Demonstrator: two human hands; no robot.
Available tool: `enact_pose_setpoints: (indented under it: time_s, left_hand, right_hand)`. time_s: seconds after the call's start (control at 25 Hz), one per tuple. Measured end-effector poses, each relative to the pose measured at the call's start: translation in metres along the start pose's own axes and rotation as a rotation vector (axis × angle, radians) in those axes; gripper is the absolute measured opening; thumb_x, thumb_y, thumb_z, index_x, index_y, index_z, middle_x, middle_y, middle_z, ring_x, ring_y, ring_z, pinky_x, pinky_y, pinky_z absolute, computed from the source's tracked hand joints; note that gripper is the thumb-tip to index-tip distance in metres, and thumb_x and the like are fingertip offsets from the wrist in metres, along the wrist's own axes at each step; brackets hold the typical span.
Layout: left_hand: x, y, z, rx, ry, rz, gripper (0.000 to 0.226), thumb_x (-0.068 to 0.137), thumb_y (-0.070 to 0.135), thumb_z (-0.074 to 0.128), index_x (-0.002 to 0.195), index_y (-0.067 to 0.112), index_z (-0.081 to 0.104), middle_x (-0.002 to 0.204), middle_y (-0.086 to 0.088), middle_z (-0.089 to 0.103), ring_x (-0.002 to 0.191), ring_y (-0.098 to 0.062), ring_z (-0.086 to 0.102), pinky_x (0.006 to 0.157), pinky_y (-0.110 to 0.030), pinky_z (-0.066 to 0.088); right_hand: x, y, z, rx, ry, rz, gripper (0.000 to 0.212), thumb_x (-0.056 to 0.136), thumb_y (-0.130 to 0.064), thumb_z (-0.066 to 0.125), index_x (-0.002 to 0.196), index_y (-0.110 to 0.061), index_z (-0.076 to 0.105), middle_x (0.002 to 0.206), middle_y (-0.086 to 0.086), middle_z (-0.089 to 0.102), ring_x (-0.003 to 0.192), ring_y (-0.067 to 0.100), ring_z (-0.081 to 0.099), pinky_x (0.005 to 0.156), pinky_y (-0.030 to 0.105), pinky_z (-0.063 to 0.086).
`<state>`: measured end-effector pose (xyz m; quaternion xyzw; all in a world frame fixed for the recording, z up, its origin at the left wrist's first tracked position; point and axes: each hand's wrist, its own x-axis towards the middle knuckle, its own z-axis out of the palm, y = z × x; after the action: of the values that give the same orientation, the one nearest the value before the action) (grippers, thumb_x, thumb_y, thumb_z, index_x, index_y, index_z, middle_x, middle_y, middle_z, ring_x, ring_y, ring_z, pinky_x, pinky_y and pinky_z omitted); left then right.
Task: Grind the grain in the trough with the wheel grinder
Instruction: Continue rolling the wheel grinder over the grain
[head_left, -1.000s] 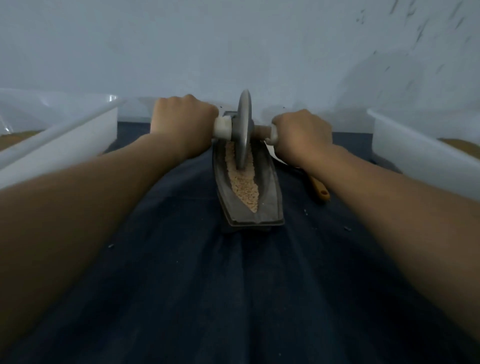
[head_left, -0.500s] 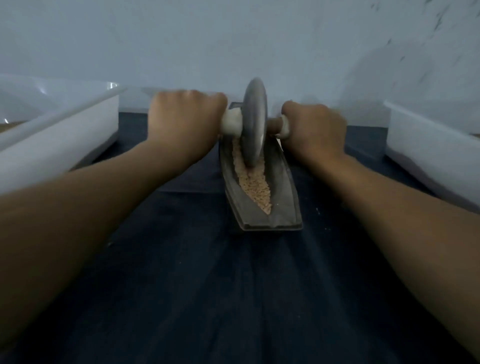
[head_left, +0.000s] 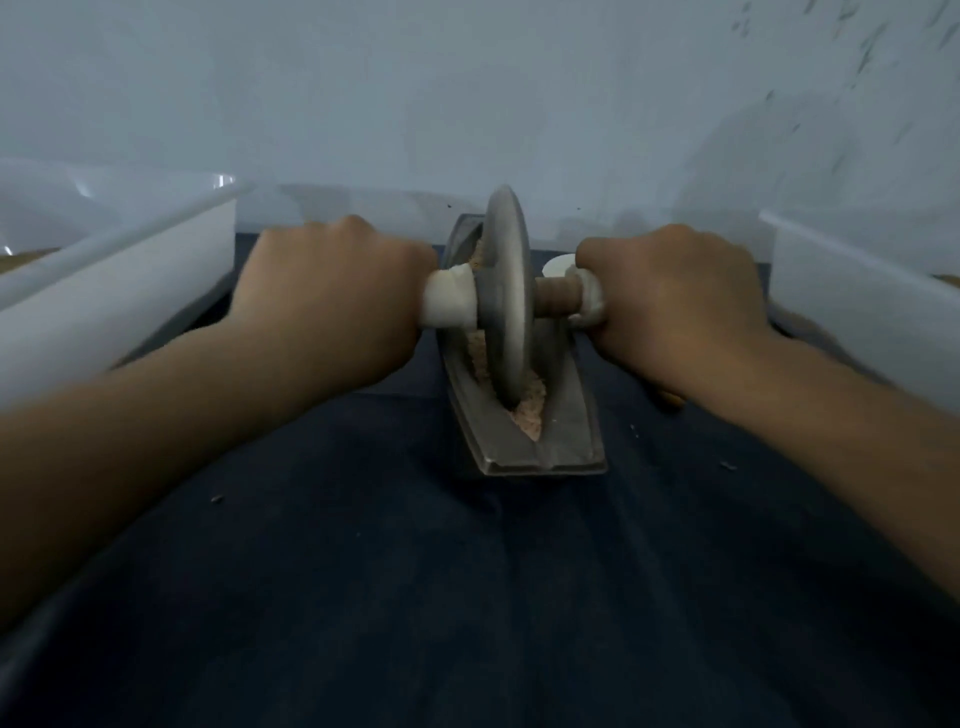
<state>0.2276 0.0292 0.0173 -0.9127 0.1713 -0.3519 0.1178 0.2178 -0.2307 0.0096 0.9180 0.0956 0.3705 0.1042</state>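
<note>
A grey boat-shaped trough lies on the dark blue cloth, its long axis running away from me. Pale tan grain fills its groove, mostly showing near the front tip. The grey metal wheel grinder stands upright in the groove near the trough's middle. My left hand grips the white-wrapped left end of the axle. My right hand grips the right end, where a bare brown stretch of axle shows beside the wheel. The fingers of both hands are hidden under the handles.
A white plastic tub stands at the left and another white tub at the right, both close to my forearms. A pale wall rises just behind the trough. Small crumbs dot the dark cloth.
The wheel has rolled toward me along the trough, from its far end to about the middle, and both hands came back with it. Less grain shows in front of the wheel.
</note>
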Motion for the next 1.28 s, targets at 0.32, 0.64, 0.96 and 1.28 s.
enact_pose_setpoints:
  time_s: [0.32,0.64,0.96,1.28]
  left_hand:
    - [0.06,0.009,0.009,0.036,-0.211,-0.019,0.016,0.085,0.026,0.059,0.1,0.029,0.066,0.086,-0.006,0.057,0.076,-0.031,0.059,0.063,-0.035,0.038]
    - [-0.001,-0.003,0.0,-0.072,-0.064,0.02,0.005,0.075,0.035,0.059,0.079,0.038,0.059,0.057,0.008,0.033,0.044,-0.016,0.028,0.048,-0.02,0.022]
    - [0.051,0.001,0.03,-0.186,-0.331,-0.154,0.016,0.089,0.027,0.06,0.103,0.028,0.065,0.089,-0.006,0.06,0.078,-0.031,0.059,0.066,-0.039,0.048]
    - [0.016,0.004,-0.005,0.092,-0.045,0.075,0.022,0.069,0.027,0.073,0.072,0.034,0.052,0.056,0.007,0.018,0.044,-0.011,0.008,0.048,-0.018,0.013]
  right_hand:
    - [0.038,-0.001,0.017,0.148,-0.377,0.096,0.012,0.089,-0.025,0.064,0.088,-0.028,0.053,0.09,0.005,0.061,0.078,0.03,0.055,0.059,0.032,0.037]
    - [0.005,-0.002,-0.016,-0.022,-0.208,0.005,0.022,0.076,-0.025,0.07,0.071,-0.028,0.049,0.064,-0.004,0.046,0.053,0.017,0.043,0.048,0.022,0.022]
    - [0.072,-0.018,0.003,-0.002,-0.36,0.068,0.02,0.088,-0.014,0.065,0.106,-0.02,0.068,0.099,0.007,0.06,0.092,0.031,0.06,0.07,0.034,0.037]
    - [-0.001,0.006,-0.012,0.128,-0.228,0.033,0.028,0.069,-0.028,0.065,0.076,-0.05,0.048,0.055,-0.012,0.045,0.047,0.012,0.04,0.046,0.02,0.025]
